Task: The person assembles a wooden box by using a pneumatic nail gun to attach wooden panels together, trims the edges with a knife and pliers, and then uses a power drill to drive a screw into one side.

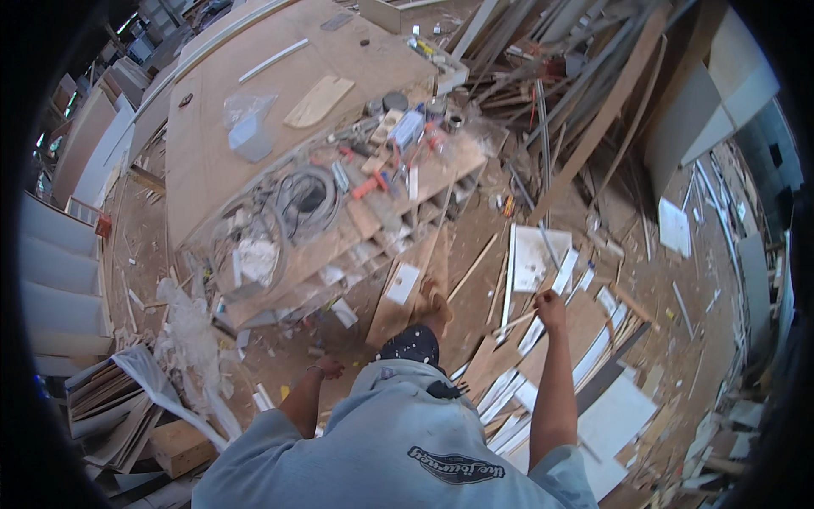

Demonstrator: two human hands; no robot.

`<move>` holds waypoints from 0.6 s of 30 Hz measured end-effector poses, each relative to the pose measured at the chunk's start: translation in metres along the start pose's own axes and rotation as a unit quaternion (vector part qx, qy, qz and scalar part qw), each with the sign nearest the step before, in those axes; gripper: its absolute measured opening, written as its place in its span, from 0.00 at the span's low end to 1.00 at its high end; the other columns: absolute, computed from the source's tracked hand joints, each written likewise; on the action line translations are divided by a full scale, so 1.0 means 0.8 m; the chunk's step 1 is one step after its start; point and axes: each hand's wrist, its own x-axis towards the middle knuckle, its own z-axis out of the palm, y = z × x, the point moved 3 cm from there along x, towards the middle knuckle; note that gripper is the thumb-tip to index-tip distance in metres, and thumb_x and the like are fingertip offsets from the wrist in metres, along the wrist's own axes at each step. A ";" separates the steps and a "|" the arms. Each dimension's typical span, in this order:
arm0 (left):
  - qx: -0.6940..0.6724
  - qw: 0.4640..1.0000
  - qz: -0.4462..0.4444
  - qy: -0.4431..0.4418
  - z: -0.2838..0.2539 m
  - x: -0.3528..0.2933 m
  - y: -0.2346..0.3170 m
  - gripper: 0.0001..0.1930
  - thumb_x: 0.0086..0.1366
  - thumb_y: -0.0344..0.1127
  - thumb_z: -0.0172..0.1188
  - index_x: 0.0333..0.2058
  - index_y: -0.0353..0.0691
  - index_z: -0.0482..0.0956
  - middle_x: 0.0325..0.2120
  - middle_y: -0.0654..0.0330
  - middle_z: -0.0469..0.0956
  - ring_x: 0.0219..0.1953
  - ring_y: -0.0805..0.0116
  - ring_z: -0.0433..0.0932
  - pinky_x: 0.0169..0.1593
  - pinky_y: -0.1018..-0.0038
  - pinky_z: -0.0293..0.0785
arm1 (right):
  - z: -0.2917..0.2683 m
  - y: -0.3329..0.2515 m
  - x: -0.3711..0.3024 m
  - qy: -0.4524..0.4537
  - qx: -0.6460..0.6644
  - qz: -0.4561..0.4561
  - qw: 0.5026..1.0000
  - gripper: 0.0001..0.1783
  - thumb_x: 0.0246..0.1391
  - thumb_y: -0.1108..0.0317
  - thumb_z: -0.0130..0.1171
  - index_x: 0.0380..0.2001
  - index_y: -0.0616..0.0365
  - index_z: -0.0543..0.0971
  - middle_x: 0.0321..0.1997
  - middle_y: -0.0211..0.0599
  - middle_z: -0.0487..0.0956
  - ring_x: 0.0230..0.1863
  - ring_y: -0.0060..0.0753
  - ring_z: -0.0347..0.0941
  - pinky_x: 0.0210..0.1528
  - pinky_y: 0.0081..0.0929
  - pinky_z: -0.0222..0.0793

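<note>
My left hand (329, 367) hangs low beside my body, its fingers loose and apart with nothing in them. Out to the right, my right hand (549, 307) is raised over a pile of boards and strips, fingers curled together. Whatever they may hold is too small to make out. A thin pale strip of wood (515, 323) runs close to its fingertips; whether it touches them I cannot tell. Below that hand lie a brown board (566, 339) and several white strips (534, 332).
Ahead stands a wooden workbench (280, 293) cluttered with a coiled hose (307, 193), an orange-red tool (370, 184) and cans. Behind it is a large flat panel (203, 170). Long boards (606, 119) lean at the far right. Plastic sheeting (191, 331) and scraps litter the floor.
</note>
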 end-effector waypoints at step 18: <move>-0.446 0.848 -0.178 0.225 -0.167 0.218 0.328 0.13 0.66 0.40 0.56 0.42 0.36 0.78 0.28 0.59 0.81 0.29 0.69 0.81 0.31 0.76 0.75 | 0.029 -0.426 0.557 -0.107 0.012 -0.193 0.975 0.11 0.61 0.65 0.59 0.29 0.61 0.76 0.23 0.32 0.78 0.25 0.20 0.74 0.30 0.25 0.69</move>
